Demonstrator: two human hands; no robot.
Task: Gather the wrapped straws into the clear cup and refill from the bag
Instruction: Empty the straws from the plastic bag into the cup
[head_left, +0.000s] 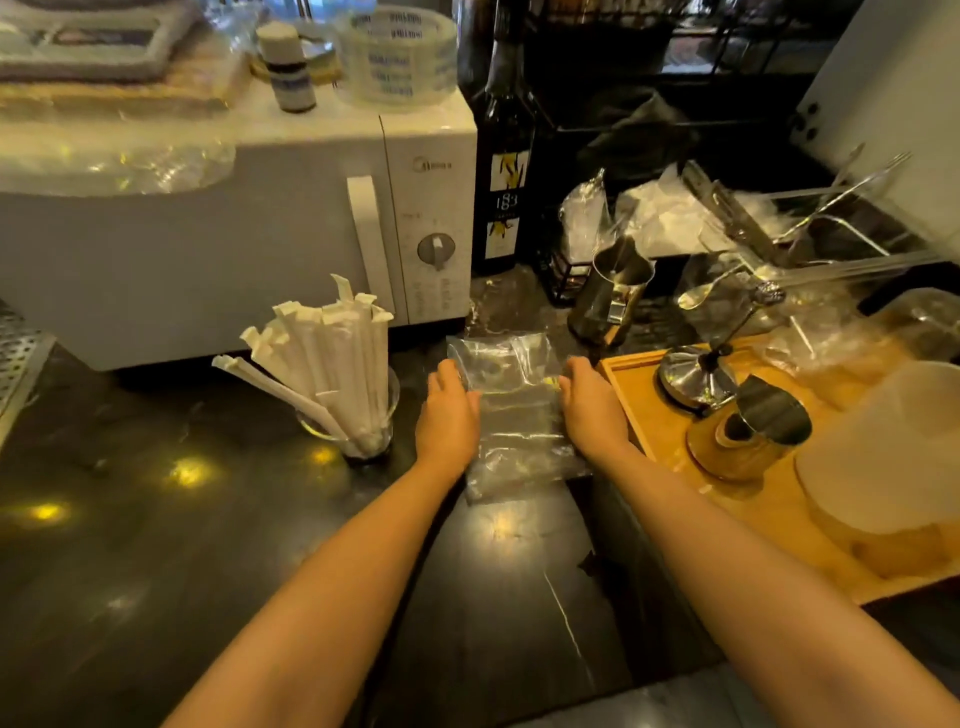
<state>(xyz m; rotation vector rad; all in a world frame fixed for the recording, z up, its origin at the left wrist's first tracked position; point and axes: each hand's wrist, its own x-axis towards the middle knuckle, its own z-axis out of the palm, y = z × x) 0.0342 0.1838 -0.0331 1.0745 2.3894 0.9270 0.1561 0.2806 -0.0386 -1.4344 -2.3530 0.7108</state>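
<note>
A clear cup (387, 402) stands on the dark counter in front of the microwave, packed with several white paper-wrapped straws (332, 358) that fan upward and to the left. Just right of the cup a flat clear plastic bag (511, 410) lies on the counter and looks empty. My left hand (448, 415) rests palm down on the bag's left edge. On the right edge my right hand (592, 408) lies with fingers together. Both hands press on the bag; neither visibly pinches it.
A white microwave (249, 234) stands behind the cup. A dark syrup bottle (503, 171) and a steel pitcher (610, 296) are behind the bag. A wooden tray (644, 410) with steel jiggers and a white lid borders the bag on the right.
</note>
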